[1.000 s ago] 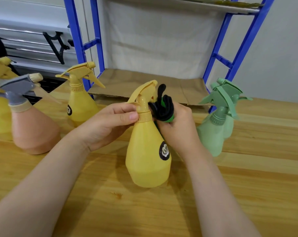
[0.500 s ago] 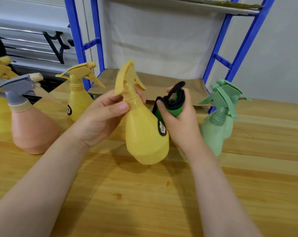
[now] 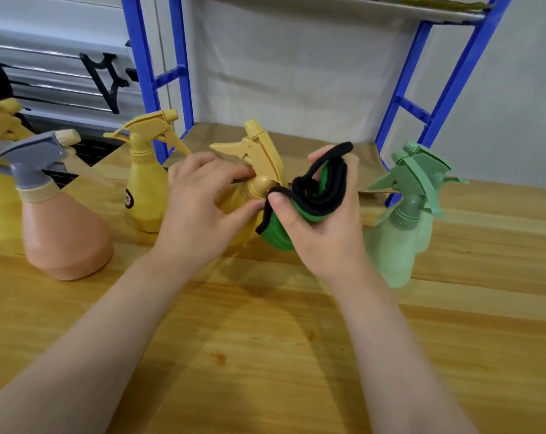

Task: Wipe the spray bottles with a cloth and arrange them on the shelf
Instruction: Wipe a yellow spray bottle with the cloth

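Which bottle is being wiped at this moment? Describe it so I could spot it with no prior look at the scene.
Start at the blue shelf frame behind the wooden table. Directly before its paper-lined lower shelf, between the two hands, is a yellow spray bottle, gripped at the neck by the left hand. Unlike the other bottles standing upright, it is tilted, with the right hand holding a green, black-edged cloth against it.

Looks like a workshop or storeroom: pale planked wooden worktop, blue metal shelving rack lined with brown cardboard at its far edge, plain white wall.
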`<state>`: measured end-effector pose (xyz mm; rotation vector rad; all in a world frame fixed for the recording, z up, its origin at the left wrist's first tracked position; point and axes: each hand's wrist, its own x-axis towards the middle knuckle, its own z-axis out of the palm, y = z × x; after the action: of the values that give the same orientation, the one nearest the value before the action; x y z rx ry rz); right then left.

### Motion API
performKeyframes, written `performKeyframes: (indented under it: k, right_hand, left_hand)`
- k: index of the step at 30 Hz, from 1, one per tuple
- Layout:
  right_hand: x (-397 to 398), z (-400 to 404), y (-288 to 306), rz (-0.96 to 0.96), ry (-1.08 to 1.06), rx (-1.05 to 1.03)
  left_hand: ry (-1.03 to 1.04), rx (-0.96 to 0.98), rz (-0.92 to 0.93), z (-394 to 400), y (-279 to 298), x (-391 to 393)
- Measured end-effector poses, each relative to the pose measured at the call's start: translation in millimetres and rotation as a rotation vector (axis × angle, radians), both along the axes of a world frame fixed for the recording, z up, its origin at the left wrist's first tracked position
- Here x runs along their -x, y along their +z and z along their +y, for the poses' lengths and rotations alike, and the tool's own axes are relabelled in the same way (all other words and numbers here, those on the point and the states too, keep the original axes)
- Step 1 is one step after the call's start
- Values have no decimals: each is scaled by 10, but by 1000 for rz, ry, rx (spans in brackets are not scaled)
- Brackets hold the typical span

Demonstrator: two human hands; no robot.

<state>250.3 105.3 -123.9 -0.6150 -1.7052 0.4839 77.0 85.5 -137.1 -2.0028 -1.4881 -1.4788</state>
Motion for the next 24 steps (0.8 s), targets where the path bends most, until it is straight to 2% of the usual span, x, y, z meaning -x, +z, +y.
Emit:
performKeyframes:
  k: [6, 10, 13, 19, 24]
  right_hand:
    - [9, -55, -21, 15, 117, -13]
    - [41, -27, -32, -84, -60, -9]
    - [40, 6, -38, -62, -173, 42]
    - [69, 23, -54, -61, -512, 83]
    - [77, 8, -26, -35, -431, 88]
  left_hand:
    - [121, 58, -53, -25, 26, -18]
    - [82, 22, 67, -47, 21, -41]
    - [61, -16, 175, -62, -7, -139]
    - [73, -15, 200, -83, -32, -218]
    - [89, -26, 203, -114, -1, -247]
